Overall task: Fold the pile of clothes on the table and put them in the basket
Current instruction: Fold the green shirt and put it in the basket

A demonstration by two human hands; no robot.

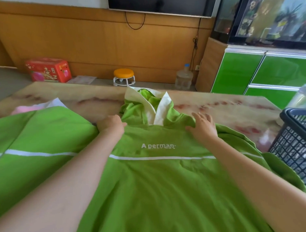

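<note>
Item under work: a green hoodie (161, 176), laid back-up across the table (217, 106), with its cream-lined hood (148, 105) bunched at the far edge. One sleeve runs off to the left and the other drapes toward the basket (295, 145).

Hands: the left hand (111, 125) sits at the shoulder beside the hood, fingers curled down and gripping the cloth. The right hand (203, 126) lies on the opposite shoulder with fingers spread, pressing flat and pinching nothing.

Step in hand, as judged: squaring the shoulders before the first fold. To do this well:
- Draw both shoulders level and pull the body taut so the white stripe (160, 157) runs straight.
- Flatten the hood down onto the back before the sleeves are turned in.
- Bring in the right sleeve first, since it hangs close to the basket and may snag on it.

Remaining stock: a pink and white garment (35, 107) lies on the table beyond the left sleeve, unfolded.

Containers: the black lattice basket stands at the right end of the table, just beside the hoodie's sleeve. Only part of it shows, and its contents cannot be determined through the mesh.
</note>
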